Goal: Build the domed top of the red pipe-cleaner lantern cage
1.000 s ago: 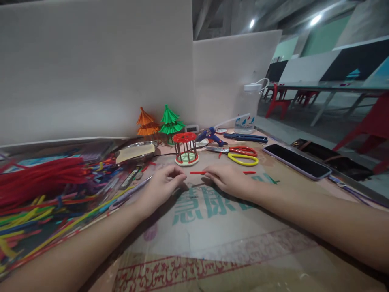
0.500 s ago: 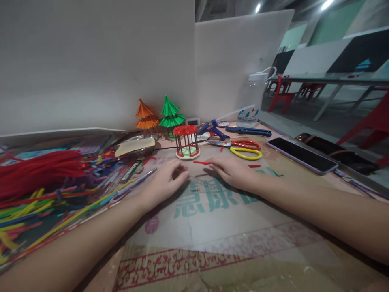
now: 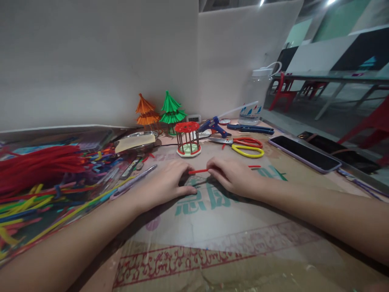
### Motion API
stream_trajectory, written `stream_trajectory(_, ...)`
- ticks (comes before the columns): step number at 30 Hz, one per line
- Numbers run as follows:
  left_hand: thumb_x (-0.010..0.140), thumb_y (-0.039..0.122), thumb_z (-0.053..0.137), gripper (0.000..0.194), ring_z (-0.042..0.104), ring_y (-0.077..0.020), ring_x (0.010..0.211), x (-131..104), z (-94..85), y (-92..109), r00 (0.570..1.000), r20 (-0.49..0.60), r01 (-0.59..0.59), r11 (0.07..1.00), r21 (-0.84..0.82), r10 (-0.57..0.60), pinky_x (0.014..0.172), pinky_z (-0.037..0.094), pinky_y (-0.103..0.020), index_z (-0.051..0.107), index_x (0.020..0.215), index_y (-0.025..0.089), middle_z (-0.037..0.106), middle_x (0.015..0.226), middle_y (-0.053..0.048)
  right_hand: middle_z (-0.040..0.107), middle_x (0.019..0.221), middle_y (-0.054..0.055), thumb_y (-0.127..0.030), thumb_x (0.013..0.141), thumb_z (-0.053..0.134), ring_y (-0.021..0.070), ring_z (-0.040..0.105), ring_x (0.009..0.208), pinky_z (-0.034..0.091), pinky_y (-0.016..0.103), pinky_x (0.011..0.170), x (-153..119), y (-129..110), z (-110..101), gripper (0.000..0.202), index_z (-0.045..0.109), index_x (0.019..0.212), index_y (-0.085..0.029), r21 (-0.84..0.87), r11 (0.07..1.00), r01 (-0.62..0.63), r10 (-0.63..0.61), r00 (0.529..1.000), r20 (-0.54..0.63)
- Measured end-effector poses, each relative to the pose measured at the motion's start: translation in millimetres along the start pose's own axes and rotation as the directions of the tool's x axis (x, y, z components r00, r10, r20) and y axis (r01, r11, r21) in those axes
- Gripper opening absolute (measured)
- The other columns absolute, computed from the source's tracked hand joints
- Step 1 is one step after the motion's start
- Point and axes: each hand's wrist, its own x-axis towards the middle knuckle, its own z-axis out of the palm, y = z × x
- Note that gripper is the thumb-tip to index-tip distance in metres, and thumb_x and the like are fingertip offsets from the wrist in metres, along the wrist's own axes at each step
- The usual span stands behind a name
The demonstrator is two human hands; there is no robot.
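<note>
A thin red pipe cleaner (image 3: 199,171) is pinched in my right hand (image 3: 231,176), with one end sticking out past the wrist. Its left end reaches the fingertips of my left hand (image 3: 170,180), whose thumb is spread away from the fingers; whether those fingertips touch it I cannot tell. Just beyond both hands stands a small round frame (image 3: 188,138) with a red ring on top, dark posts and a pale green base. Behind it are a green tiered roof model (image 3: 172,109) and an orange one (image 3: 146,109).
Scissors (image 3: 247,147), a blue glue gun (image 3: 214,125), blue pliers (image 3: 251,129) and a water bottle (image 3: 253,97) are at the back right. A phone (image 3: 304,154) lies rightward. Colourful pipe cleaners (image 3: 39,170), a pen (image 3: 136,180) and a metal dish (image 3: 150,140) occupy the left.
My right hand has brought the red pipe cleaner slightly nearer to me. My left hand has moved right to its end, with the thumb and fingers spreading wider. The view has shifted slightly.
</note>
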Motion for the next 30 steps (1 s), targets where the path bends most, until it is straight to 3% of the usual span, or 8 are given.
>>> stream_trajectory(3,0.079,0.057,0.076,0.051,0.061,-0.0299,0.105,2.2,-1.5,-2.9,0.999,0.023,0.029,1.0,0.004,-0.029,0.09,0.045,-0.039,0.065,0.115,0.022,0.068,0.114,-0.009,0.071,0.09,0.011,-0.026,0.101,0.043,0.0214,0.063,0.079,0.042,0.031,0.07,-0.5,-1.4,1.3,0.021,0.062,0.102,-0.016,-0.038,0.998,0.05,-0.049,0.998,0.032)
stream_trajectory(7,0.07,0.059,0.082,0.048,0.062,-0.0257,0.085,2.7,-2.3,0.6,0.994,0.002,0.11,0.993,-0.041,-0.11,0.073,0.043,-0.032,0.068,0.094,0.02,0.068,0.093,-0.005,0.07,0.088,0.01,-0.024,0.1,0.045,0.0205,0.061,0.078,0.042,0.03,0.07,0.1,0.4,0.7,0.018,0.061,0.1,-0.016,-0.033,0.997,0.065,-0.065,0.998,0.006)
stream_trajectory(10,0.078,0.046,0.077,0.03,0.057,-0.0187,0.072,1.4,0.8,13.1,0.974,-0.083,0.186,0.955,-0.232,-0.21,0.065,0.041,-0.028,0.063,0.08,0.02,0.063,0.079,-0.001,0.067,0.089,0.009,-0.023,0.1,0.045,0.0195,0.059,0.078,0.043,0.03,0.071,0.7,0.9,-1.5,0.016,0.06,0.097,-0.017,-0.033,0.996,0.083,-0.085,0.995,-0.046)
stream_trajectory(13,0.082,0.04,0.071,0.026,0.053,-0.015,0.064,0.3,6.3,26.8,0.946,-0.143,0.211,0.887,-0.41,-0.291,0.06,0.04,-0.025,0.058,0.074,0.019,0.059,0.069,0.002,0.065,0.092,0.01,-0.026,0.101,0.046,0.0188,0.056,0.077,0.043,0.03,0.07,1.6,1.5,-2.4,0.018,0.059,0.093,-0.016,-0.058,0.992,0.116,-0.122,0.985,-0.122)
stream_trajectory(19,0.082,0.041,0.07,0.024,0.056,-0.0127,0.058,-0.1,16.2,34.5,0.926,-0.107,0.217,0.741,-0.636,-0.363,0.051,0.043,-0.023,0.06,0.085,0.019,0.063,0.071,0.003,0.069,0.085,0.008,-0.021,0.099,0.051,0.0193,0.058,0.076,0.041,0.029,0.068,2.0,6.1,0.6,0.017,0.066,0.097,-0.015,-0.078,0.98,0.185,-0.194,0.973,-0.123)
stream_trajectory(24,0.084,0.038,0.068,0.022,0.057,-0.0112,0.055,0.9,20.2,31.5,0.92,-0.159,0.13,0.663,-0.738,-0.358,0.05,0.045,-0.022,0.056,0.086,0.02,0.062,0.068,0.004,0.072,0.086,0.009,-0.02,0.1,0.047,0.0193,0.062,0.077,0.043,0.029,0.068,-1.1,4.5,1.2,0.025,0.07,0.11,-0.015,-0.063,0.974,0.219,-0.225,0.968,-0.113)
stream_trajectory(30,0.085,0.031,0.071,0.02,0.063,-0.0136,0.072,0.3,18.5,32.1,0.905,-0.327,-0.012,0.753,-0.658,-0.271,0.064,0.05,-0.024,0.057,0.084,0.018,0.067,0.078,0.0,0.078,0.091,0.009,-0.027,0.102,0.051,0.019,0.068,0.078,0.046,0.028,0.07,-1.9,1.8,7.4,0.025,0.071,0.111,-0.016,-0.011,0.983,0.185,-0.185,0.979,-0.083)
